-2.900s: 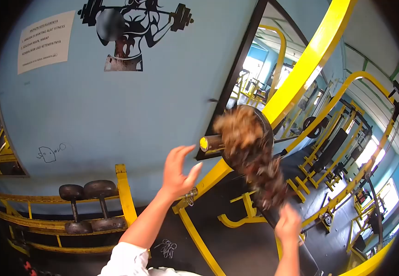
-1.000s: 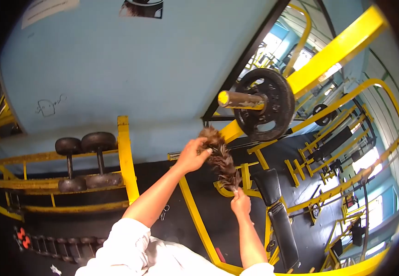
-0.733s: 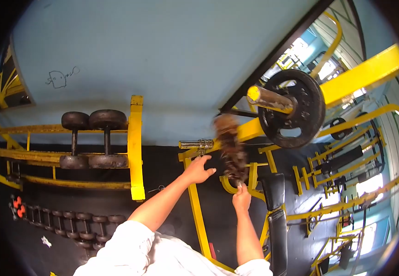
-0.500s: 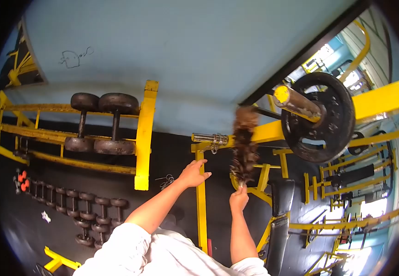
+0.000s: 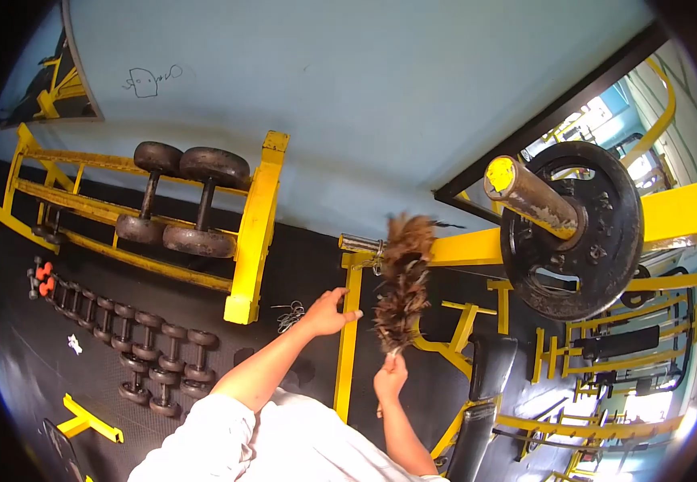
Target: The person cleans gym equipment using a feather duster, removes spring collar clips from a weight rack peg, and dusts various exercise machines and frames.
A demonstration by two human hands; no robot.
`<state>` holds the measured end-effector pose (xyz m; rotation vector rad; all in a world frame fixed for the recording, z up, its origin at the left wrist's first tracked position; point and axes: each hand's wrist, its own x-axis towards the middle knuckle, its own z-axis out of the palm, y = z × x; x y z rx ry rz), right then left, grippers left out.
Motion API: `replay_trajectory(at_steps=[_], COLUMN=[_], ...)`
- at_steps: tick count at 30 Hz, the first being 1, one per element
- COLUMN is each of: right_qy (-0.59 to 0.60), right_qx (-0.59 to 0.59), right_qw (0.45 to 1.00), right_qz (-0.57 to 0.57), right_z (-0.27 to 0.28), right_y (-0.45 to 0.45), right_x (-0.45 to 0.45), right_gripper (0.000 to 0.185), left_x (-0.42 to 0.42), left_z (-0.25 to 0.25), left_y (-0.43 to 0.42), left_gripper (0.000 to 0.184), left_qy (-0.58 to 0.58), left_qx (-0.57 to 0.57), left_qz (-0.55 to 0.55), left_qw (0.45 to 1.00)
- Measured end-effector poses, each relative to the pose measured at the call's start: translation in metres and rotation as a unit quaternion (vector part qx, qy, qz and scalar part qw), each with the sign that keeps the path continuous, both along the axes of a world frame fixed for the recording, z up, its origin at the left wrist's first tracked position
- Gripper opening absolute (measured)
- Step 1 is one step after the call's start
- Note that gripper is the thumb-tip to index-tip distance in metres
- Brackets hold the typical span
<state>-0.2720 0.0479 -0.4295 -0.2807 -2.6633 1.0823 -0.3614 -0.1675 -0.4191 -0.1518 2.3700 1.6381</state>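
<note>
While right hand (image 5: 390, 379) holds duster (image 5: 402, 293), left (image 5: 327, 313) perhaps touches post (image 5: 348, 349) edge.

Duster handle (image 5: 397, 351) perhaps mostly hidden

The one camera sits on the person's head and looks forward and steeply down through a wide, rounded lens, its corners dark. It faces a wall (image 5: 324, 120) above and the floor (image 5: 304, 261) below, their meeting line slanting down rightward. The shirt (image 5: 300, 442) is nearest; the left hand (image 5: 328, 312) and right hand (image 5: 390, 377) lie mid-view, the plate (image 5: 613, 249) beyond, machines (image 5: 621, 345) farthest.
</note>
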Motion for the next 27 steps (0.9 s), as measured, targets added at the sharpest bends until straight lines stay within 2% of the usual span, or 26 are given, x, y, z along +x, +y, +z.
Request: replay_trajectory(at_steps=[2,3,4,6,7,8,9,10,12,13,14,15,16,17,19,20,22,24,25,26,27], right_qy=[-0.084,-0.075,-0.057,-0.098,-0.124,-0.151,-0.142,-0.250,-0.125,-0.171,-0.173,-0.172,-0.103,-0.074,-0.096,-0.069,-0.047,-0.063,-0.022,0.019,0.019], right_qx=[-0.152,-0.141,-0.152,-0.157,-0.180,-0.201,-0.160,-0.241,-0.150,-0.197,-0.205,-0.136,-0.113,-0.119,-0.131,-0.131,-0.140,-0.118,-0.137,-0.154,-0.154], right_qw=[0.985,0.987,0.985,0.979,0.973,0.966,0.971,0.935,0.961,0.960,0.961,0.974,0.988,0.990,0.986,0.989,0.988,0.989,0.990,0.988,0.988], right_qz=[0.001,0.028,0.060,0.083,0.077,0.066,0.107,0.068,0.193,0.098,0.061,0.056,0.027,0.014,-0.022,-0.031,-0.049,-0.061,-0.034,-0.007,-0.017], right_z=[-0.001,-0.012,-0.017,-0.011,-0.019,-0.030,-0.039,-0.036,-0.050,-0.061,-0.075,-0.097,-0.107,-0.114,-0.123,-0.137,-0.156,-0.172,-0.182,-0.190,-0.194], right_y=[-0.021,-0.029,-0.042,-0.070,-0.078,-0.083,-0.083,-0.085,-0.070,-0.059,-0.045,-0.023,-0.018,-0.016,-0.020,-0.019,-0.024,-0.025,-0.025,-0.025,-0.026], right_x=[0.013,0.019,0.019,0.022,0.027,0.032,0.035,0.037,0.022,0.014,-0.005,-0.025,-0.058,-0.090,-0.152,-0.178,-0.222,-0.248,-0.257,-0.259,-0.257], right_gripper=[0.014,0.017,0.017,0.015,0.013,0.012,0.013,0.019,0.032,0.040,0.046,0.049,0.049,0.054,0.069,0.072,0.080,0.085,0.085,0.086,0.086], left_x=[0.005,0.009,0.012,0.013,0.012,0.011,0.010,0.008,0.008,0.006,0.003,-0.003,-0.008,-0.012,-0.023,-0.026,-0.033,-0.044,-0.051,-0.073,-0.089], left_z=[-0.006,0.030,0.013,-0.016,-0.014,-0.014,-0.042,-0.054,-0.075,-0.082,-0.091,-0.096,-0.108,-0.115,-0.148,-0.167,-0.195,-0.214,-0.213,-0.182,-0.168], left_y=[0.012,0.007,0.015,0.024,0.023,0.023,0.031,0.034,0.029,0.025,0.020,0.013,0.013,0.004,-0.003,-0.009,-0.011,-0.019,-0.007,0.004,0.010], left_gripper=[0.076,0.082,0.079,0.063,0.051,0.040,0.023,0.020,0.016,0.016,0.017,0.021,0.025,0.023,0.029,0.031,0.033,0.035,0.038,0.035,0.031], left_qy=[-0.089,-0.153,-0.149,-0.132,-0.112,-0.095,-0.083,-0.072,-0.036,-0.020,-0.003,0.019,-0.004,-0.046,0.006,0.063,0.194,0.290,0.226,0.176,0.130], left_qx=[0.151,0.244,0.302,0.303,0.322,0.341,0.397,0.375,0.353,0.365,0.374,0.369,0.399,0.364,0.266,0.117,-0.065,-0.261,-0.132,-0.036,0.085], left_qz=[-0.036,-0.038,-0.019,0.034,0.083,0.129,0.188,0.215,0.227,0.240,0.254,0.264,0.315,0.303,0.278,0.211,0.177,0.037,0.165,0.243,0.273], left_qw=[0.984,0.957,0.941,0.943,0.936,0.926,0.895,0.899,0.907,0.900,0.892,0.891,0.861,0.879,0.923,0.968,0.963,0.920,0.951,0.953,0.949])
